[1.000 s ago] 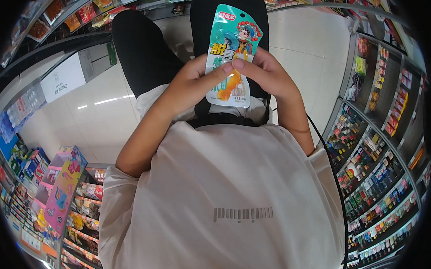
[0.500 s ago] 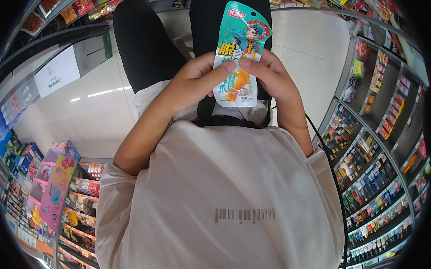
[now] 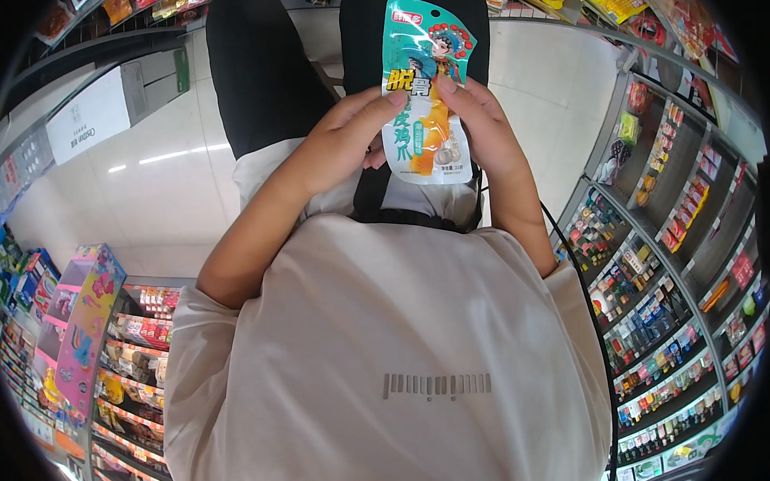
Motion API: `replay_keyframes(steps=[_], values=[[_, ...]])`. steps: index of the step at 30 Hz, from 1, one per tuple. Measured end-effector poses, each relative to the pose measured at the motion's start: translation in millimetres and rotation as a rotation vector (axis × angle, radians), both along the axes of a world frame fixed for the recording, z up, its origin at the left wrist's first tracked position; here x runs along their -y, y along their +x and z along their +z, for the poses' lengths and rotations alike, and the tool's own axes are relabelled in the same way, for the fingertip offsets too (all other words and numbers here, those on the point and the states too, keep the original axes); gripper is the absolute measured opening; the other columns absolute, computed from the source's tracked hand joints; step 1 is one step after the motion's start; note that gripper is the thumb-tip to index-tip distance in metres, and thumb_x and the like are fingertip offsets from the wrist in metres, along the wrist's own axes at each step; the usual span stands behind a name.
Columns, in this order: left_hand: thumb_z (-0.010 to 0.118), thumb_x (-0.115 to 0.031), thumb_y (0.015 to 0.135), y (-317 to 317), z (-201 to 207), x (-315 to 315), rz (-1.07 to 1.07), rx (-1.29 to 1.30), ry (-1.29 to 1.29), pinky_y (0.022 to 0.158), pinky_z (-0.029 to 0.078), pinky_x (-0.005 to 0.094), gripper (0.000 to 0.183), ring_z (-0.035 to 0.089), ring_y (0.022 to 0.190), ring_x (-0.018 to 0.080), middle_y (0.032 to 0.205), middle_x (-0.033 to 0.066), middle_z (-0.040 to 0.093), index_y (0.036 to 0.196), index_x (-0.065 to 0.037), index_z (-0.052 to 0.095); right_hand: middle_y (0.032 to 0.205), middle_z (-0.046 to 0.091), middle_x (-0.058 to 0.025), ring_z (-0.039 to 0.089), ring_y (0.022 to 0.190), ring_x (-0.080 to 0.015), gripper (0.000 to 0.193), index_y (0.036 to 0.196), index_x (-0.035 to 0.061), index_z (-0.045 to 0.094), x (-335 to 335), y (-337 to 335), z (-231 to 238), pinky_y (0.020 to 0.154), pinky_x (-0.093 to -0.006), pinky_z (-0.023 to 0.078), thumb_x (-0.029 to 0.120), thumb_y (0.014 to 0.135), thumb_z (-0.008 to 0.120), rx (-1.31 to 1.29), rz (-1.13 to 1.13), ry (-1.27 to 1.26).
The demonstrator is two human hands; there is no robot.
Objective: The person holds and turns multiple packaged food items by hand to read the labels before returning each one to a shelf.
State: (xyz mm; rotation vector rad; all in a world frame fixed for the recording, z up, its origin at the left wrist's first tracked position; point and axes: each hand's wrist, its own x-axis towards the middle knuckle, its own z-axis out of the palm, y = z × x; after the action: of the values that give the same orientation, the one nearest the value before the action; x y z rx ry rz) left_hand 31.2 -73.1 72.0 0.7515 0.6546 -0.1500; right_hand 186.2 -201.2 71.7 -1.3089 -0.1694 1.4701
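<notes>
A small flat snack pouch [image 3: 423, 129], teal above and white below, is held upright in front of my lap. It carries a cartoon figure with a red and blue headdress and orange pictures of food. My left hand [image 3: 356, 127] pinches its left edge, thumb across the front and fingers behind. My right hand [image 3: 481, 123] grips the right edge the same way, its thumb on the front near the middle. The fingers behind the pouch are mostly hidden.
Snack shelves [image 3: 623, 16] run along the far side. Racks of small packets [image 3: 667, 307] stand at right. At left are a white carton [image 3: 88, 124], a pink display stand [image 3: 87, 327] and stocked shelves [image 3: 139, 351]. A black cable [image 3: 577, 276] hangs beside my right arm.
Both thumbs have moved up and apart on the pouch, uncovering more of its printed front. The pouch has shifted slightly up and is a little less tilted.
</notes>
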Motion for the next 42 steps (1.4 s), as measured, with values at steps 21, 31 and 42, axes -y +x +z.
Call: replay_keyframes(steps=[21,31,42], values=[[0.057,-0.046,0.096,-32,-22,-13,0.041,0.061,0.016,0.049,0.035,0.0186,0.041,0.044,0.055,0.0025,0.069,-0.0038,0.053,0.106,-0.007,0.062,0.104,0.066,-0.0022,0.058,0.095,-0.0069,0.034,0.114,-0.0002,0.062,-23,-26,-4,0.087,-0.0229,0.045,0.030,0.100,0.055,0.150,0.115,-0.001],[0.058,-0.047,0.095,-48,-28,-15,0.069,0.079,-0.008,0.048,0.034,0.0183,0.040,0.043,0.054,0.0018,0.068,-0.0048,0.052,0.100,-0.008,0.063,0.099,0.065,0.0008,0.055,0.089,-0.0043,0.032,0.113,-0.0006,0.063,-20,-31,-15,0.078,-0.0194,0.044,0.028,0.098,0.057,0.229,0.116,-0.022],[0.056,-0.039,0.097,-64,-30,-15,0.134,0.103,0.008,0.044,0.035,0.0181,0.035,0.051,0.056,-0.0001,0.076,-0.0027,0.063,0.107,-0.006,0.062,0.111,0.067,-0.0068,0.060,0.099,-0.0087,0.028,0.117,-0.0035,0.060,-33,-41,-3,0.089,-0.0238,0.047,0.015,0.096,0.059,0.172,0.223,0.083]])
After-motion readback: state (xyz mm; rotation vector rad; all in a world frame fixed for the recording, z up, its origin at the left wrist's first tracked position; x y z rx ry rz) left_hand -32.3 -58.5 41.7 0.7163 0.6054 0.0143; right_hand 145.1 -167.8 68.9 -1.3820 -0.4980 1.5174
